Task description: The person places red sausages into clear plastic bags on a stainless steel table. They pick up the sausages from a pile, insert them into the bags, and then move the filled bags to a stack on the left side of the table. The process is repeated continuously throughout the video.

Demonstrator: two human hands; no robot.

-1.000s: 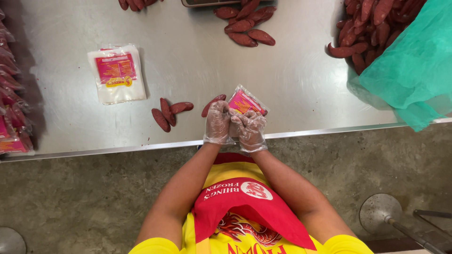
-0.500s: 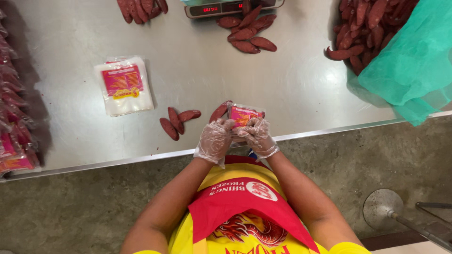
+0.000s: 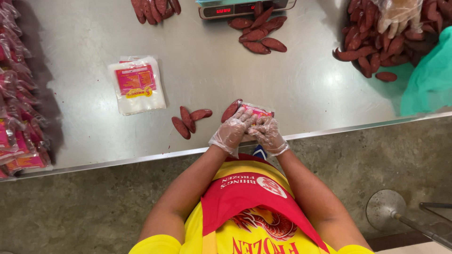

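Both my hands wear clear plastic gloves and meet at the front edge of the steel table (image 3: 301, 89). My left hand (image 3: 230, 131) and my right hand (image 3: 267, 134) together grip a small clear pouch with a pink label (image 3: 256, 111), held low over the table. A dark red sausage (image 3: 230, 110) lies right beside my left fingers; whether it sits partly in the pouch I cannot tell. Three more sausages (image 3: 189, 120) lie loose just left of my hands.
A stack of empty labelled pouches (image 3: 137, 84) lies at left. Filled packs (image 3: 19, 117) line the left edge. A scale (image 3: 245, 7) with sausages (image 3: 259, 33) is at the back. Another person's gloved hand (image 3: 398, 16) rests on a sausage pile (image 3: 376, 44) by a green bag (image 3: 431, 77).
My hands have lowered the pouch and folded closer over it; the pouch was held more upright before. The view has shifted, bringing the scale and the other person's hand into sight.
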